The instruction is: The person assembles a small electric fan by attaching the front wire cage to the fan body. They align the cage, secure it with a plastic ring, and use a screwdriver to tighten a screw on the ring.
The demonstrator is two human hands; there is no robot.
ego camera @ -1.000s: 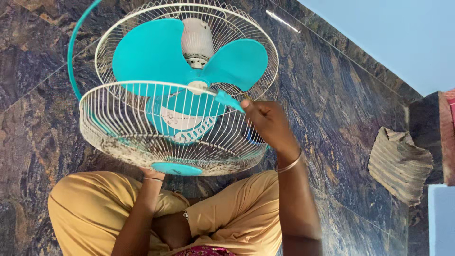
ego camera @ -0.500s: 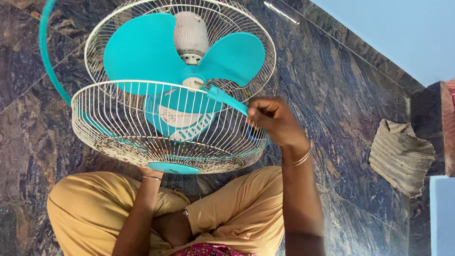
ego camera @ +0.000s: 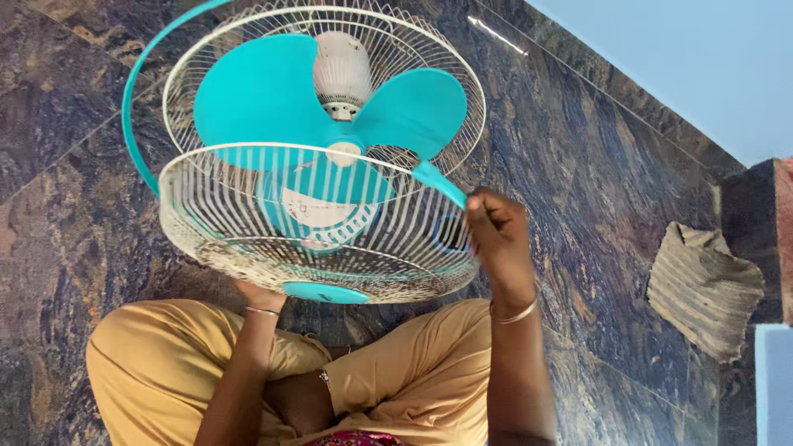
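At frame centre, the right hand (ego camera: 498, 239) pinches the teal rim strip (ego camera: 439, 182) of the dusty white front fan guard (ego camera: 318, 219). The left hand (ego camera: 260, 295) props it from beneath, fingers hidden. Teal blades (ego camera: 264, 91) sit behind.

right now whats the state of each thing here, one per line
front grille: off the fan, tilted, dusty
teal rim band: loose, hanging off the left side
fan blades: mounted, exposed
rear grille: on the fan
right hand: closed on the band's end
left hand: under the front grille
cloth: crumpled on the floor
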